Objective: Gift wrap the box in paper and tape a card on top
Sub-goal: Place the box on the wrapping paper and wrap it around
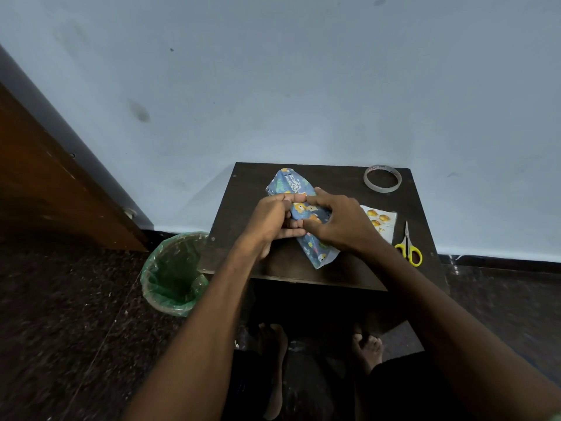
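On the table [349, 183], the box [306, 212] lies sheathed in blue cartoon-print paper.

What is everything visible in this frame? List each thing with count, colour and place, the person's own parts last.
box: one, wrapped in blue patterned paper, middle of table, far end still uncovered
table: one, dark brown, against the wall
tape roll: one, clear, far right corner of table
card: one, white with yellow-orange shapes, right of box, partly under right wrist
scissors: one pair, yellow handles, right edge of table
bin: one, green liner, on floor left of table
door: one, brown wood, far left
wall: pale blue, behind table
left hand: one, on box
right hand: one, on box
feet: two, bare, under table
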`<control>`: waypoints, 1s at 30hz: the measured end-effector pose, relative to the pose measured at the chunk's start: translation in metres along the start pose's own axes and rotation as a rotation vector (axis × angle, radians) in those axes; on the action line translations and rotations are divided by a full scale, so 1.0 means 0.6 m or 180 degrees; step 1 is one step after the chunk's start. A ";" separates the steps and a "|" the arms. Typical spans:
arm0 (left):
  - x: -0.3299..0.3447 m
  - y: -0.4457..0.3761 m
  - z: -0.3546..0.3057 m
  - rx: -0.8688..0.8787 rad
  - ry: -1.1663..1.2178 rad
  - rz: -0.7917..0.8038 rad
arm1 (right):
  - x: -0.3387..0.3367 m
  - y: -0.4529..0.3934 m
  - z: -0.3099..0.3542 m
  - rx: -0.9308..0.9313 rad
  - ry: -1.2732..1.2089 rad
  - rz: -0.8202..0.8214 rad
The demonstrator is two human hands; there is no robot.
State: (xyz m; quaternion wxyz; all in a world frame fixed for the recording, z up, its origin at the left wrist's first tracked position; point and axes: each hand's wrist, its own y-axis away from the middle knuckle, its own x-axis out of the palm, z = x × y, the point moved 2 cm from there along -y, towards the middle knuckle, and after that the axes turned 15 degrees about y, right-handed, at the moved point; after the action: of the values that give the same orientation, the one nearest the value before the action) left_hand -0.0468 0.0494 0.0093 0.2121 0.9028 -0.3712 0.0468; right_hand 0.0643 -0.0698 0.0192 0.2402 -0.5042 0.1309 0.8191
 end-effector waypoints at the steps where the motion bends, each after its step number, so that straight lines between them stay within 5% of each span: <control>1: -0.005 0.001 -0.005 -0.0065 -0.0015 0.0098 | -0.002 0.001 -0.003 0.0002 -0.0026 -0.0012; 4: -0.030 -0.001 -0.015 0.0069 -0.0615 0.0469 | 0.005 0.007 -0.001 -0.0007 0.0222 0.0023; 7: -0.054 -0.007 -0.022 0.1002 -0.1794 0.0852 | 0.029 0.017 0.014 0.0057 0.0872 -0.0105; 12: -0.065 -0.017 -0.027 0.2272 -0.3282 0.0319 | 0.031 0.009 0.016 -0.0246 0.0725 -0.0183; 24: -0.023 -0.004 -0.018 0.2418 -0.3832 0.0242 | -0.019 -0.022 -0.052 -0.0855 0.0397 0.0292; 30: 0.011 -0.005 -0.001 0.2458 -0.3743 0.0093 | -0.026 -0.023 -0.072 -0.0701 0.0645 -0.0386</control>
State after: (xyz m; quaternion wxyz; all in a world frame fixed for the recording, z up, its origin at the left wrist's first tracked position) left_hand -0.0401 0.0475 0.0104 -0.3601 0.7840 -0.3933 -0.3177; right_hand 0.1105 -0.0821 0.0137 0.2181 -0.6145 0.0332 0.7574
